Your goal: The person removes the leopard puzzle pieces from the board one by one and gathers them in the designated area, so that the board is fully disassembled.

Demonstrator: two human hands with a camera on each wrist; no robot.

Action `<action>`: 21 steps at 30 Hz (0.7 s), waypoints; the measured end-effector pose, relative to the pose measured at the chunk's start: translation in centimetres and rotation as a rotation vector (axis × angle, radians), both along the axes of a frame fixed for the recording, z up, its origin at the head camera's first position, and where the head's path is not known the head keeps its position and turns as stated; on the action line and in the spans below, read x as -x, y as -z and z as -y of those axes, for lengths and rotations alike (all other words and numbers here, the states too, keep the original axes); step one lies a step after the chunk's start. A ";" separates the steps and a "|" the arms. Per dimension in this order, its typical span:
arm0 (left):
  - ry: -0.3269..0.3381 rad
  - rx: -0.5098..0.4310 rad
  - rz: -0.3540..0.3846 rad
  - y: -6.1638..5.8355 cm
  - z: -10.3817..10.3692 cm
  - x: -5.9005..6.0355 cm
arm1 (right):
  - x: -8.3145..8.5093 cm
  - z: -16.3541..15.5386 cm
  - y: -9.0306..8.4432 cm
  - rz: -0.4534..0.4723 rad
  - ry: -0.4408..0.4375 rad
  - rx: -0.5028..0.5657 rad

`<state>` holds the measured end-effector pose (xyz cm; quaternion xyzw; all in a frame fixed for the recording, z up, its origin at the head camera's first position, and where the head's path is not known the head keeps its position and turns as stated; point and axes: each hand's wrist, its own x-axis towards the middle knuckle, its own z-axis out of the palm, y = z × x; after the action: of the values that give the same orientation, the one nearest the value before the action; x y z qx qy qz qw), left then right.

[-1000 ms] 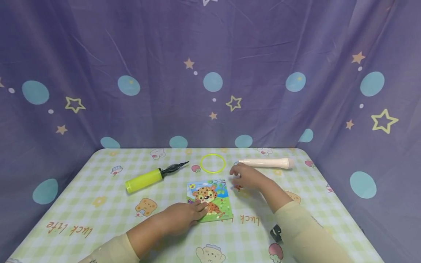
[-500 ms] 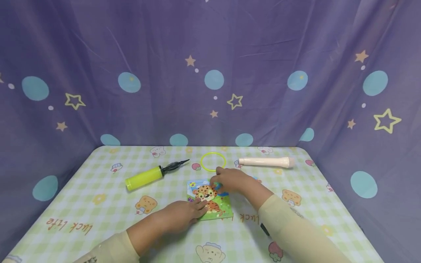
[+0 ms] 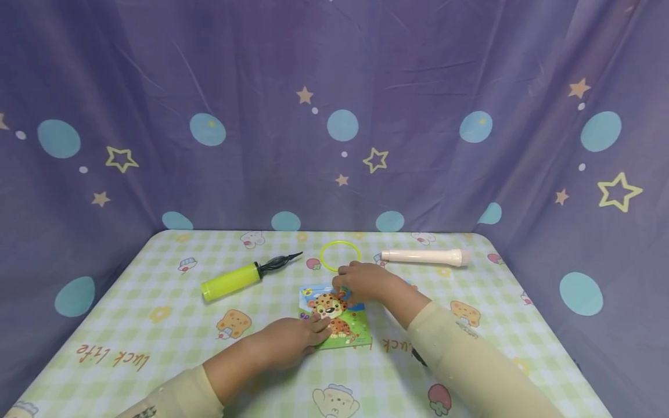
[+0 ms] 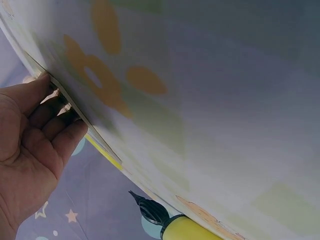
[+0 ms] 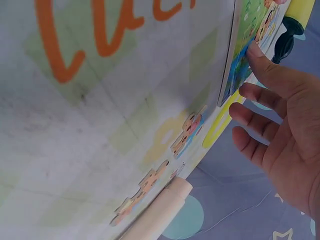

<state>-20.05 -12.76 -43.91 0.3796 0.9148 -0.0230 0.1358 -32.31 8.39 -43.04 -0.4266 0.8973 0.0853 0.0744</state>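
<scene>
A square jigsaw puzzle [image 3: 355,328] with a cartoon leopard lies flat on the checked cloth. My left hand [image 3: 284,343] rests at its lower left, fingertips over the picture; in the left wrist view the thumb [image 4: 37,90] is at the board's edge. Over the puzzle's upper right is my right hand [image 3: 366,281], hiding that corner. In the right wrist view its thumb tip [image 5: 255,51] is at the picture, the other fingers bent and apart, with nothing visible between them. Two loose puzzle pieces, one nearer [image 5: 189,131] and one farther [image 5: 141,194], lie beside the board.
Behind the puzzle lies a thin yellow ring [image 3: 323,264]. A yellow hand pump [image 3: 232,281] with a black nozzle is at the left, and a pale pink toy microphone [image 3: 423,257] at the back right. A purple curtain [image 3: 235,116] surrounds the table.
My right hand has moved left, from beside the puzzle to over its upper right part, and has since barely shifted. The left hand has stayed on the puzzle.
</scene>
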 end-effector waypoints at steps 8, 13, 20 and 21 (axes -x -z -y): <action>-0.005 -0.002 0.003 0.2 0.0 0.1 | -0.5 -0.3 0.1 0.011 -0.002 0.065; -0.006 -0.013 0.007 0.4 0.1 0.2 | -0.6 -0.5 0.3 0.067 0.103 0.119; -0.009 -0.002 0.005 0.2 0.0 0.1 | -0.7 -0.9 0.6 0.144 0.220 0.206; -0.009 -0.002 0.004 0.2 0.0 0.1 | -0.6 -1.0 0.6 0.162 0.229 0.224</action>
<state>-20.11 -12.76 -44.10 0.3755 0.9164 -0.0207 0.1373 -31.67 9.41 -43.64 -0.3326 0.9350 -0.0590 0.1078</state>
